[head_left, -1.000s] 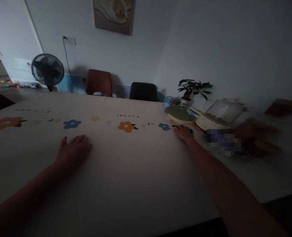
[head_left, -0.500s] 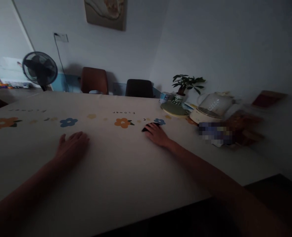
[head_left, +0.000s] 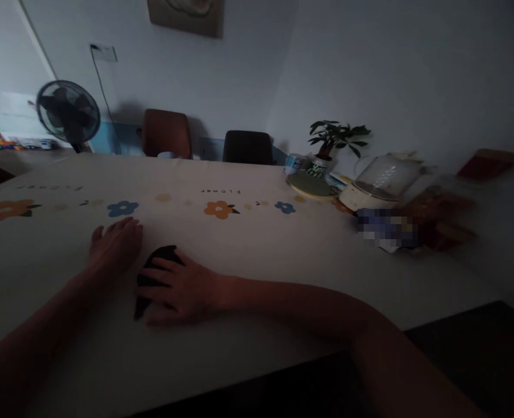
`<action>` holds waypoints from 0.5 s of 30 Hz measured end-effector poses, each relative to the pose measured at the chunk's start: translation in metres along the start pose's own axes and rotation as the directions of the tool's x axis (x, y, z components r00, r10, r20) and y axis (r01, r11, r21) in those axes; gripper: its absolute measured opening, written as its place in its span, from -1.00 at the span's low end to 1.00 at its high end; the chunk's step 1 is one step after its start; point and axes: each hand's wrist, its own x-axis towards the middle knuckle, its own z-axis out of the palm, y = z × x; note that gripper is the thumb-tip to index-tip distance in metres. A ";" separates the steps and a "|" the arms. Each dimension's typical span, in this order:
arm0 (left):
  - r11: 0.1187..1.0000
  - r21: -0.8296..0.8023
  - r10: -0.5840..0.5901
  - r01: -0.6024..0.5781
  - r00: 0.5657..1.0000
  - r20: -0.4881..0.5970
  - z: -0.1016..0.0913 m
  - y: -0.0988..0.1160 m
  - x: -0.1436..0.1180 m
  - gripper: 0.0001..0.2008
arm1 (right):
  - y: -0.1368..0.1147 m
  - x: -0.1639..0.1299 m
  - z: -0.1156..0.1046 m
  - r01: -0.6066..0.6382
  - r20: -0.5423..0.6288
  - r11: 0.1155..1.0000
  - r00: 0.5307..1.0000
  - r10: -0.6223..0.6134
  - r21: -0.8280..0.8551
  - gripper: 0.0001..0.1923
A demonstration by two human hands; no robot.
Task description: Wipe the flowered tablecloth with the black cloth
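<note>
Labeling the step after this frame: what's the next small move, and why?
Probably keep sliding the dark cloth across the tablecloth under the right hand: that hand lies flat on it, fingers spread, not gripping, while the left hand rests flat beside it.

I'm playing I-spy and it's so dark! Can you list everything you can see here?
dark cloth: one, black, on the table under the right hand's fingers
table: one, cream cover with blue and orange flowers
fan: one, black, far left by the wall
chairs: two, one brown and one dark, behind the table
plant: one, green, in a pot at the table's far right
kettle: one, clear on a cream base, right of the plant
round plate: one, pale green, beside the pot
picture: one, on the wall
left hand: flat on the table
right hand: pressing the dark cloth
</note>
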 end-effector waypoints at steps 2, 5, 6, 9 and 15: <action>1.000 -0.009 0.011 -0.012 1.000 -0.005 0.004 -0.004 0.005 -0.51 | -0.003 -0.009 -0.002 0.032 0.009 0.999 0.999 -0.032 0.015 -0.47; 1.000 -0.016 0.011 -0.010 1.000 0.011 0.006 -0.007 0.007 -0.48 | 0.004 -0.033 0.000 0.050 0.016 0.996 0.999 -0.052 0.078 -0.51; 1.000 -0.016 0.009 -0.008 1.000 0.020 0.006 -0.008 0.007 -0.48 | 0.008 -0.044 0.002 0.043 0.010 0.994 0.999 -0.044 0.101 -0.52; 1.000 -0.013 0.024 -0.023 0.998 0.051 0.003 -0.008 0.006 -0.47 | 0.019 -0.084 0.008 -0.026 -0.030 0.988 0.999 0.031 0.150 -0.55; 0.997 0.004 0.075 -0.075 0.993 0.087 0.002 -0.011 0.005 -0.52 | 0.038 -0.189 0.016 -0.267 -0.096 0.949 0.954 0.285 0.167 -0.57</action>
